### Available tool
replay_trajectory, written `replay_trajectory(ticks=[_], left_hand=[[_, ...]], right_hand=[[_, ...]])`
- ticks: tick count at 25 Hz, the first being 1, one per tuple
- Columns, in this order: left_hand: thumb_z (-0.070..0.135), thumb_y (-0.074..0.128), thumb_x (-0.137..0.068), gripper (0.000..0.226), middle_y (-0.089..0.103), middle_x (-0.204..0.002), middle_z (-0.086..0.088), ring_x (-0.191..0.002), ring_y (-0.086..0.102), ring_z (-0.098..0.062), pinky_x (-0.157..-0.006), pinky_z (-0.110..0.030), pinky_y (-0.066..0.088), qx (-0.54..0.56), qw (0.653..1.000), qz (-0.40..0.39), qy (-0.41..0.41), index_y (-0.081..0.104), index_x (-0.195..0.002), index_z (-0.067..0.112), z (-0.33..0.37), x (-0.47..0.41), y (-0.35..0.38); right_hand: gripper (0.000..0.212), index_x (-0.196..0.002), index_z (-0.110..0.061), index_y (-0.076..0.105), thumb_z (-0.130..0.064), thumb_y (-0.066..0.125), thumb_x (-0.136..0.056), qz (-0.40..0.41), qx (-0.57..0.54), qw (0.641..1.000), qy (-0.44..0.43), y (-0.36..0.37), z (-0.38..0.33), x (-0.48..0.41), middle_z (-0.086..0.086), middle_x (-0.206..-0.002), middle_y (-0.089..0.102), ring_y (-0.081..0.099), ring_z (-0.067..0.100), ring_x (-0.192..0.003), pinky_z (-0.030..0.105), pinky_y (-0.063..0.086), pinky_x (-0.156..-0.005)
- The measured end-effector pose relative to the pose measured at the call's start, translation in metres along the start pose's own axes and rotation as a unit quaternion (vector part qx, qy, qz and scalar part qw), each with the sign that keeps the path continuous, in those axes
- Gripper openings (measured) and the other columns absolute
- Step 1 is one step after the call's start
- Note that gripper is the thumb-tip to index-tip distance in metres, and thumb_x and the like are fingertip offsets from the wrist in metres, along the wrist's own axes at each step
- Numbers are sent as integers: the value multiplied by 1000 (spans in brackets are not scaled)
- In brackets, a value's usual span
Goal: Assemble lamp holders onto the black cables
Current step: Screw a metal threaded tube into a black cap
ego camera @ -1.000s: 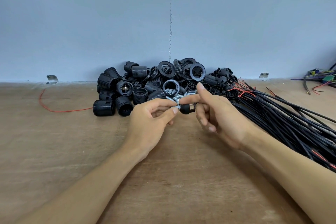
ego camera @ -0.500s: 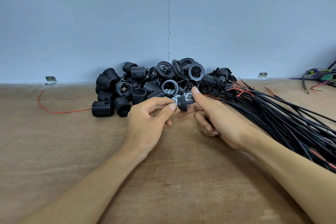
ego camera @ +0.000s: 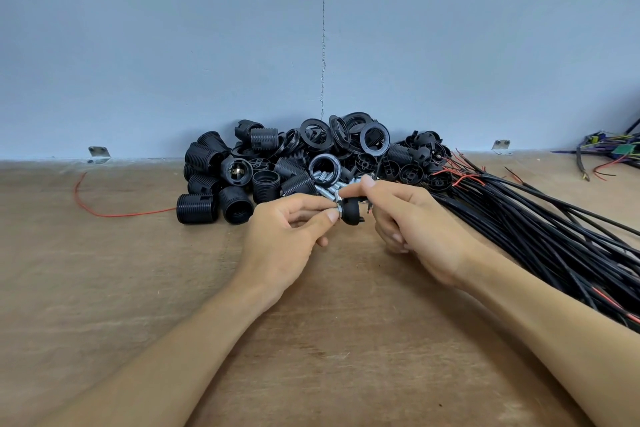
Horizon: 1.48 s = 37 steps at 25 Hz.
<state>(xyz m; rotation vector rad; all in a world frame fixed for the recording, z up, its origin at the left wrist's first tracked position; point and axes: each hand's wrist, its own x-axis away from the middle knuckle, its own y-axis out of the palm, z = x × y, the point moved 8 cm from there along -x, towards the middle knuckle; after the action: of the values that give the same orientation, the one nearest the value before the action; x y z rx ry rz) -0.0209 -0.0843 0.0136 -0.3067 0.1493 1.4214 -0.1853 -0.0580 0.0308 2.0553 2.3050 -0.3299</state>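
Note:
Above the middle of the wooden table [ego camera: 138, 288], my two hands meet on one small black lamp holder cap [ego camera: 351, 212]. My left hand [ego camera: 287, 236] pinches a short silver threaded tube [ego camera: 337, 204] at the cap's left end between thumb and forefinger. My right hand [ego camera: 412, 229] pinches the cap from above with thumb and forefinger, its other fingers curled under. A thin wire end [ego camera: 369, 209] shows beside the cap. A pile of black lamp holder parts [ego camera: 277, 166] lies behind. A thick bundle of black cables [ego camera: 536, 229] fans out on the right.
Loose silver tubes [ego camera: 325, 180] lie among the pile. A red wire [ego camera: 104, 208] curls on the table at left. Coloured wires [ego camera: 609, 152] sit at the far right by the blue-grey wall [ego camera: 311, 45]. Two metal brackets [ego camera: 98, 152] fix the table to the wall.
The cap has turned in my fingers and now sits a little lower, its round body facing me. Both hands have stayed close together in front of the pile.

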Motion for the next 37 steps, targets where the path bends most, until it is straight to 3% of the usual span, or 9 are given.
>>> replay_trajectory(ticks=[6,9,12,15,18,21,26,32,37], left_hand=[[16,76,-90,13,79,-82,0,-60,67,-11,-58,-17,50,22,1000,-13,-15,81,-88,28,-1,0,1],[16,74,-92,11,78,-81,-2,-60,67,-11,-57,-17,50,35,999,-15,-30,80,-89,25,-3,-1,1],[17,71,-94,9,77,-79,-3,-59,66,-11,-56,-17,50,35,998,-24,-42,79,-91,19,-5,-2,2],[20,71,-95,8,77,-77,-3,-58,65,-11,-56,-17,50,26,998,-34,-49,78,-93,17,-6,-2,4],[24,66,-98,11,77,-77,0,-57,64,-9,-55,-14,47,-6,998,-49,-42,77,-95,22,-4,-1,8],[29,61,-100,16,77,-77,2,-58,63,-8,-57,-13,46,-43,997,-60,-29,76,-96,24,-2,-1,10],[23,63,-100,16,76,-74,-2,-57,62,-10,-57,-17,48,-41,997,-59,-26,74,-90,16,1,1,9],[19,64,-99,16,75,-71,2,-56,63,-6,-56,-15,47,-79,996,-42,4,73,-85,20,9,4,8],[23,66,-97,22,73,-67,12,-55,63,-6,-57,-17,48,-149,986,-14,79,70,-77,31,24,9,7]], right_hand=[[26,-117,-26,71,-32,67,-93,-39,51,998,-12,1,-2,2,-7,-56,36,27,9,-50,23,20,-48],[35,-118,-31,71,-26,79,-84,8,147,988,-42,-4,-3,1,-2,-75,44,39,7,-62,18,38,-62],[41,-116,-31,69,-25,84,-79,54,187,979,-61,-8,-3,2,-11,-95,59,49,5,-68,19,45,-70],[36,-112,-29,70,-25,83,-80,59,165,982,-68,-9,-3,2,-22,-79,64,51,1,-63,12,43,-65],[33,-108,-33,70,-32,84,-78,68,174,979,-75,-13,-4,1,-13,-67,60,51,6,-64,19,45,-65],[33,-106,-34,69,-33,85,-77,58,158,983,-74,-12,-3,1,-9,-70,63,52,5,-62,17,44,-64],[38,-110,-20,68,-32,79,-76,10,55,997,-50,-3,2,-2,-8,-86,71,57,4,-62,17,48,-58],[16,-103,-24,72,-36,66,-94,2,125,992,-31,0,0,0,-12,-79,73,49,4,-51,16,44,-54],[40,-74,-30,69,-50,48,-101,-5,151,988,-7,5,-7,3,-5,-70,69,42,5,-47,15,39,-52]])
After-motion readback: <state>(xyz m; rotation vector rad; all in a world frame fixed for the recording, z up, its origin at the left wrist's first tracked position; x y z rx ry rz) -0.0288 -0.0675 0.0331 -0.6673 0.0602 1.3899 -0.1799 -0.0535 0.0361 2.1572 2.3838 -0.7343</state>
